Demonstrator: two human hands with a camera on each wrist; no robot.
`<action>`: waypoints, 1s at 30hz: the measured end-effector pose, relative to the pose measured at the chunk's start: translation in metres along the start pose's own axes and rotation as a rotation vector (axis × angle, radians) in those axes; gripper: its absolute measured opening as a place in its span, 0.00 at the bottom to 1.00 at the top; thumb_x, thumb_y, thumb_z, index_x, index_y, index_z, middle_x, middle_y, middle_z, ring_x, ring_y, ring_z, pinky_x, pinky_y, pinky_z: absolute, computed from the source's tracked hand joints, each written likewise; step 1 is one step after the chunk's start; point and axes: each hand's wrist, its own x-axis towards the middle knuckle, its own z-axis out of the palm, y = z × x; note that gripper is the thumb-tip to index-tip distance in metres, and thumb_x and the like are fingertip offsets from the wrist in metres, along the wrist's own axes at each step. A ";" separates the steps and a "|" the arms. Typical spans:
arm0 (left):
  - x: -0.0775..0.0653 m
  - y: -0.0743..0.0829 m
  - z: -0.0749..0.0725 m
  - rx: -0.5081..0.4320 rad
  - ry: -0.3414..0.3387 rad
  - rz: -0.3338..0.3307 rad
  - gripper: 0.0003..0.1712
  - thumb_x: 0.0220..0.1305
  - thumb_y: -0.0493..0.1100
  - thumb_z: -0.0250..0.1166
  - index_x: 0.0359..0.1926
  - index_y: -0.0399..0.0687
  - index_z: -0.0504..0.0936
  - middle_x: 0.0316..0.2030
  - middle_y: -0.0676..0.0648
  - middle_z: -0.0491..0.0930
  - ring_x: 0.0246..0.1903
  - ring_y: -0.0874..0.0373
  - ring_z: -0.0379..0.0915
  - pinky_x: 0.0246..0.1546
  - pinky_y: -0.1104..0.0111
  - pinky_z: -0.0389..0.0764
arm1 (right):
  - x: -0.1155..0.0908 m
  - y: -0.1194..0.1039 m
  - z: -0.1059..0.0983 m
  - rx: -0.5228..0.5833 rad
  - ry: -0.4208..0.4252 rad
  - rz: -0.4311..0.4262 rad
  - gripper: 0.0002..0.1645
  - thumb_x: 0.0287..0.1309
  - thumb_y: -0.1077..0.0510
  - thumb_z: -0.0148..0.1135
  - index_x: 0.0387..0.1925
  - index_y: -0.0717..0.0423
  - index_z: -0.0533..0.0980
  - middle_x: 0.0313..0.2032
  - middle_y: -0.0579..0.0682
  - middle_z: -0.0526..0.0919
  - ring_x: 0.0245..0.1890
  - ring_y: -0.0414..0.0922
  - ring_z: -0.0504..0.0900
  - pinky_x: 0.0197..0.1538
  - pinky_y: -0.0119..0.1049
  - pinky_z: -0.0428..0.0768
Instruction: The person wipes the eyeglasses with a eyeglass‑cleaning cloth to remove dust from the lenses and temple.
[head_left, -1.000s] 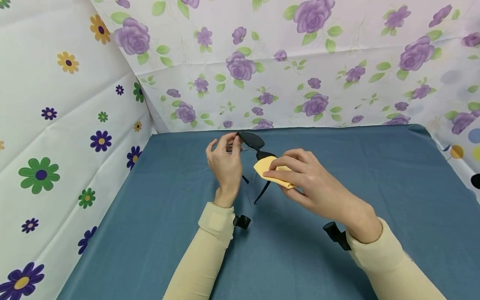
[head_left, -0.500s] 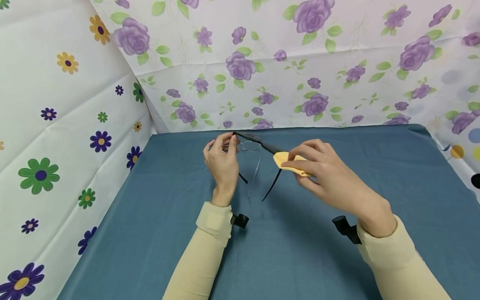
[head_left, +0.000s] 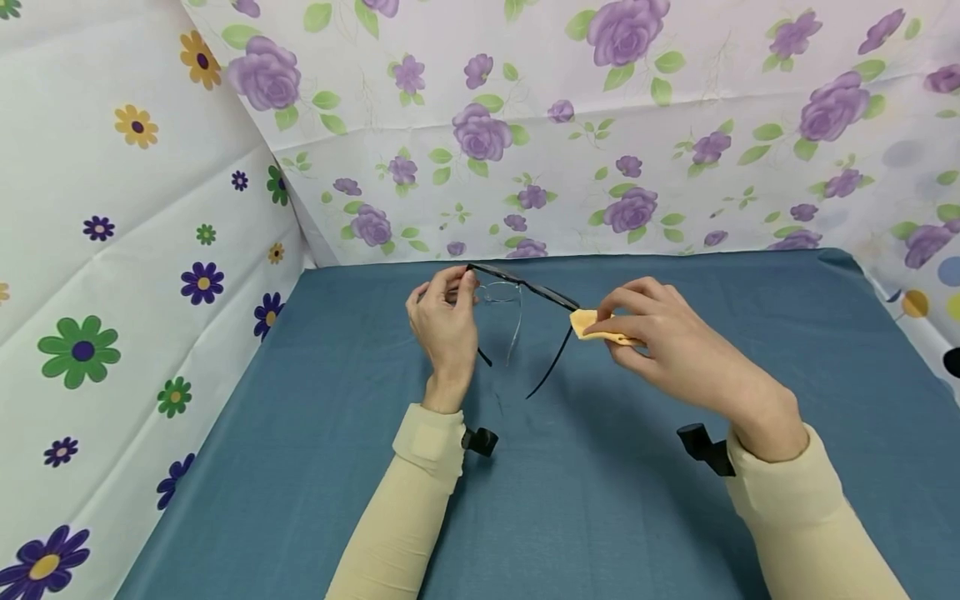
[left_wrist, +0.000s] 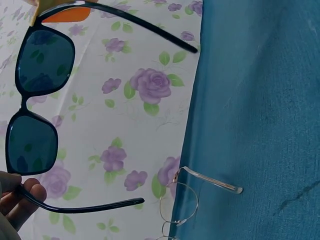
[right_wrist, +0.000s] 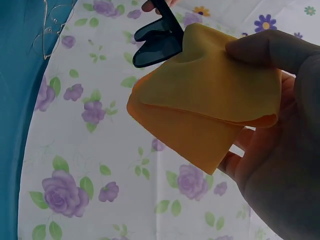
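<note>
Black-framed sunglasses with dark lenses (left_wrist: 46, 62) are held up over the table, both temples unfolded. My left hand (head_left: 450, 337) pinches them at the left hinge corner, thumb against fingers. At the opposite corner, a folded yellow cloth (right_wrist: 210, 80) touches the frame. My right hand (head_left: 675, 354) grips that cloth between thumb and fingers. The cloth hides the right hinge in the head view. Behind the sunglasses sits a pair of thin wire-rimmed glasses with clear lenses, whose temple (left_wrist: 212, 182) shows in the left wrist view.
A blue cloth (head_left: 360, 500) covers the table. Floral sheets (head_left: 480, 133) hang at the back, with another patterned sheet (head_left: 135, 250) along the left side. Both forearms wear pale sleeves with black wrist cameras (head_left: 480, 442).
My right hand and the cloth have slid rightward along the sunglasses, from the right lens to its outer corner. The sunglasses have tilted, so their lenses now appear nearly edge-on in the head view.
</note>
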 end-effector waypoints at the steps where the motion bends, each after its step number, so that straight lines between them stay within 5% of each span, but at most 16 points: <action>1: 0.000 0.000 0.000 -0.001 -0.001 -0.001 0.11 0.73 0.42 0.67 0.47 0.39 0.88 0.33 0.45 0.90 0.27 0.52 0.86 0.69 0.48 0.63 | 0.000 0.001 -0.001 0.005 -0.008 0.011 0.12 0.67 0.67 0.66 0.45 0.51 0.88 0.49 0.46 0.80 0.57 0.49 0.69 0.55 0.51 0.66; 6: 0.000 0.000 0.000 -0.019 -0.004 -0.011 0.10 0.73 0.42 0.68 0.46 0.39 0.89 0.32 0.45 0.90 0.26 0.53 0.86 0.65 0.54 0.70 | -0.002 0.006 -0.004 0.052 -0.035 0.068 0.09 0.70 0.65 0.65 0.44 0.52 0.88 0.50 0.48 0.81 0.55 0.49 0.70 0.55 0.53 0.69; 9: 0.000 0.001 0.000 -0.087 -0.040 -0.041 0.10 0.73 0.41 0.68 0.46 0.38 0.89 0.32 0.45 0.90 0.25 0.52 0.86 0.47 0.63 0.82 | -0.002 0.009 -0.006 0.085 -0.027 0.099 0.10 0.72 0.64 0.63 0.47 0.53 0.87 0.49 0.48 0.81 0.52 0.48 0.72 0.52 0.51 0.73; 12: -0.001 0.003 0.001 -0.157 -0.096 -0.094 0.11 0.73 0.41 0.68 0.47 0.38 0.89 0.33 0.44 0.90 0.25 0.52 0.86 0.26 0.66 0.82 | 0.000 0.011 -0.006 0.113 -0.013 0.129 0.11 0.74 0.63 0.60 0.49 0.53 0.87 0.47 0.47 0.80 0.47 0.44 0.72 0.45 0.46 0.75; 22: -0.001 0.006 0.001 -0.283 -0.318 -0.338 0.10 0.73 0.42 0.68 0.47 0.40 0.89 0.33 0.43 0.90 0.27 0.49 0.87 0.34 0.63 0.82 | 0.004 0.025 0.006 0.219 0.024 0.238 0.13 0.77 0.60 0.59 0.54 0.54 0.86 0.43 0.48 0.82 0.33 0.44 0.77 0.33 0.37 0.74; 30: -0.002 0.007 0.002 -0.349 -0.364 -0.393 0.10 0.72 0.40 0.68 0.47 0.37 0.88 0.34 0.38 0.90 0.27 0.50 0.86 0.42 0.61 0.84 | 0.011 0.035 0.025 0.253 0.036 0.250 0.14 0.77 0.60 0.59 0.54 0.56 0.86 0.41 0.49 0.83 0.32 0.46 0.75 0.33 0.39 0.72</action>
